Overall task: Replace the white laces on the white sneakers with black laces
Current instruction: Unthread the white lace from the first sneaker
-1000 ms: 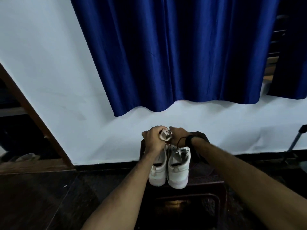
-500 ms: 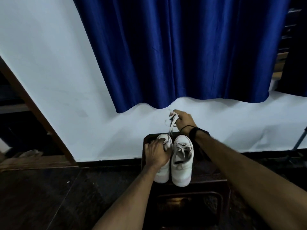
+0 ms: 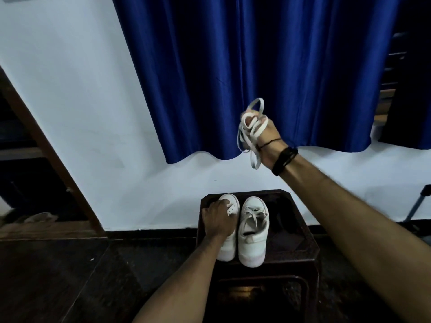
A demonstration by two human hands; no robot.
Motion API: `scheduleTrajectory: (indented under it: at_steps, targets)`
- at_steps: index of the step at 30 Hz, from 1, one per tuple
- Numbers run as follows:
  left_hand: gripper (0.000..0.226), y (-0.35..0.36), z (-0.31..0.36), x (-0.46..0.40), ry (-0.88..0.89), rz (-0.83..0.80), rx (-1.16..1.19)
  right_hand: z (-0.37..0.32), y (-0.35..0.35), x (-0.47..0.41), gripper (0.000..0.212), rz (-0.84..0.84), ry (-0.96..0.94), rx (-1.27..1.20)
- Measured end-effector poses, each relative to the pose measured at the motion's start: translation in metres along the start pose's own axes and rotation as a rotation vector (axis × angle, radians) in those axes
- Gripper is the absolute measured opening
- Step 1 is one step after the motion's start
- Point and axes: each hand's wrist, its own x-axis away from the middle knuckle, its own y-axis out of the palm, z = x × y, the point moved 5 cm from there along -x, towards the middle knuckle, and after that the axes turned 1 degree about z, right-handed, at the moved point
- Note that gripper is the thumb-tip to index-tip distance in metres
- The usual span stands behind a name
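Two white sneakers stand side by side, toes away from me, on a dark wooden stool (image 3: 300,241). My left hand (image 3: 218,220) lies on top of the left sneaker (image 3: 227,251) with its fingers curled over the eyelet area, which shows no lace. The right sneaker (image 3: 253,231) still carries a loosened white lace. My right hand (image 3: 268,138) is raised high in front of the curtain. It grips a bunched white lace (image 3: 246,132), whose loops stick out above the fingers and whose end dangles below the wrist.
A blue curtain (image 3: 233,66) hangs over the white wall behind the stool. A wooden door frame (image 3: 46,148) slants down at the left. A thin tripod leg (image 3: 417,206) stands at the far right. The floor around the stool is dark.
My right hand has pulled the white lace free of the left sneaker and risen up and to the right with it. My left hand dropped onto the left sneaker and stays there.
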Motion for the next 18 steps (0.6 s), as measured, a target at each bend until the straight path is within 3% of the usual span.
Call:
scheduleTrajectory:
  at_steps: [4, 8, 12, 14, 18]
  targets:
    - [0.048, -0.003, 0.002, -0.004, -0.005, -0.056, 0.094, -0.004, 0.024, 0.002, 0.037, -0.189, -0.111, 0.153]
    - [0.078, -0.020, 0.011, -0.005, -0.103, -0.080, 0.665, 0.032, 0.023, 0.015, 0.035, -0.330, 0.067, 0.189]
    - [0.054, -0.047, 0.042, 0.008, -0.139, -0.458, 1.429, 0.061, 0.019, 0.020, 0.039, -0.241, 0.144, 0.265]
    - [0.042, -0.060, 0.046, 0.020, -0.235, -0.599, 1.581, 0.067, 0.022, 0.023, 0.034, -0.214, 0.156, 0.325]
    - [0.046, -0.076, 0.022, 0.035, -0.386, -0.620, 1.784, 0.088, 0.034, 0.028, 0.013, -0.211, 0.210, 0.506]
